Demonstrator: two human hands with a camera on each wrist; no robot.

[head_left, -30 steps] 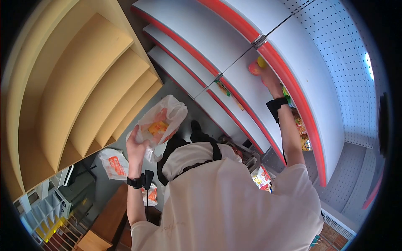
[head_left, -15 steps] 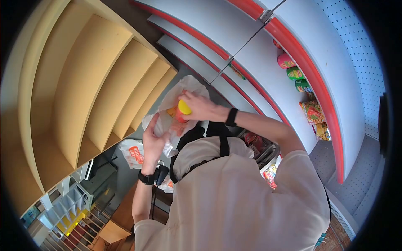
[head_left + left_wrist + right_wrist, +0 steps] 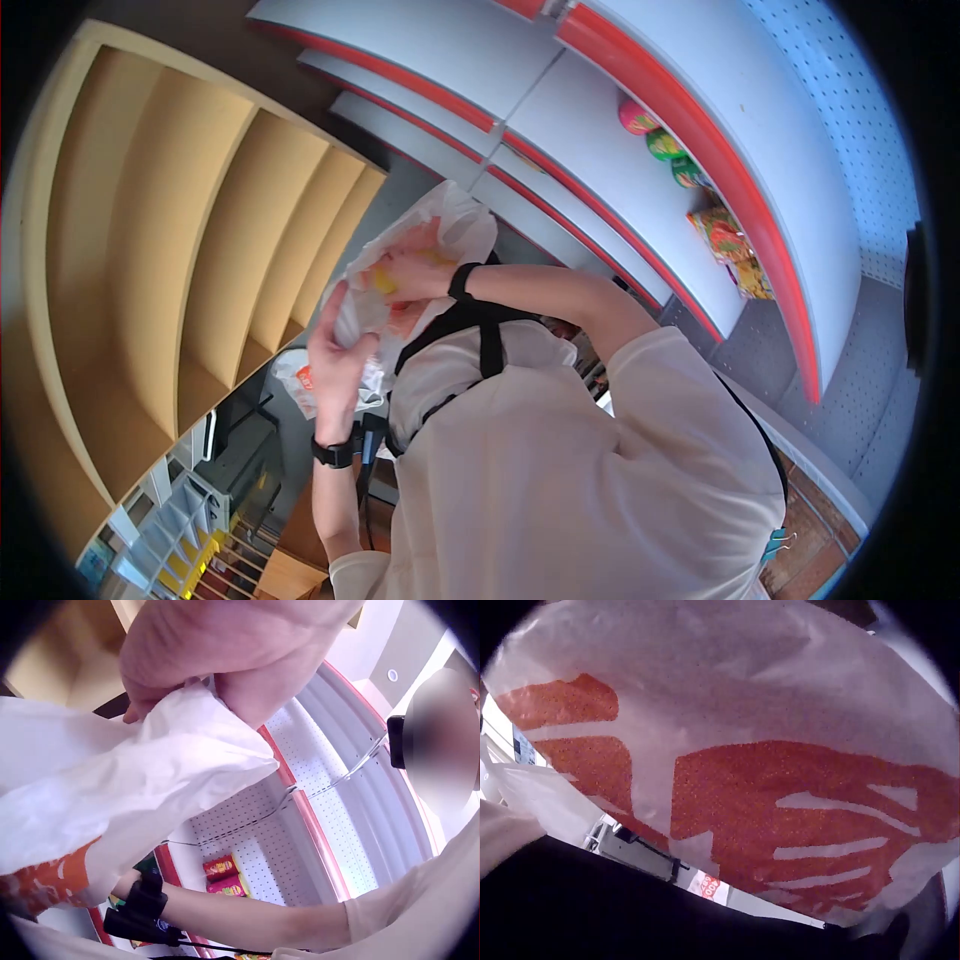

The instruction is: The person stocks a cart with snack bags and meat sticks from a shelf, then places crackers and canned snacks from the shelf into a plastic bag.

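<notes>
My left hand [image 3: 335,362] grips the edge of a white plastic bag [image 3: 466,214] with orange print; the left wrist view shows the bag [image 3: 127,780] bunched under the fingers of that hand [image 3: 232,656]. Inside the bag's opening is my right hand [image 3: 412,278], its fingers around a can with a yellow lid [image 3: 385,281]. The plastic partly hides this can and the fingertips. In the right wrist view the bag's printed side [image 3: 780,795] covers most of the picture, and the right hand's fingers are hidden.
A pink can [image 3: 637,117], a green can [image 3: 663,145] and noodle packets [image 3: 722,238] stand on the red-edged shelf [image 3: 590,120] at right. Wooden shelving [image 3: 215,230] rises at left. Another white bag [image 3: 290,378] lies below my left hand.
My right hand has come from the shelf to the bag with the yellow-lidded can and moved deeper inside. My left hand has kept its grip on the bag.
</notes>
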